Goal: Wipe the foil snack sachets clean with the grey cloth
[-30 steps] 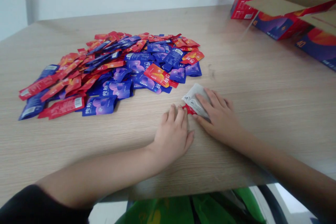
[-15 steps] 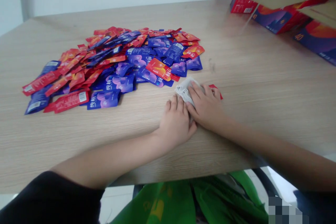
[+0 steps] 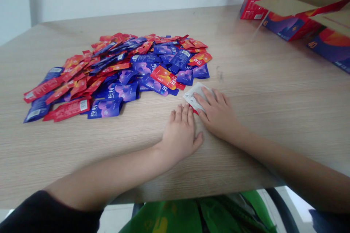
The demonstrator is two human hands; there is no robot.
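My right hand [image 3: 221,114] lies spread over a thin white cloth [image 3: 195,94], its fingertips pressing on it against the table. A small red edge [image 3: 194,111] shows below the cloth, between it and my left fingertips; it looks like part of a red sachet, mostly covered. My left hand [image 3: 180,131] rests flat, palm down, with its fingers stretched to that red edge and the thumb held apart. Beyond both hands lies a broad heap of blue sachets [image 3: 106,108] and red sachets [image 3: 71,109], overlapping one another.
Open cartons stand at the back right: a red carton [image 3: 255,0], a blue and red carton [image 3: 287,25], and another blue carton [image 3: 332,45] at the right edge. The wooden table [image 3: 131,174] meets a white wall behind. Green fabric [image 3: 175,216] shows below the front edge.
My left hand has drawn slightly left and away from the right hand. The cloth looks flatter. Red now shows on the cloth's near left side and no longer right of my right hand.
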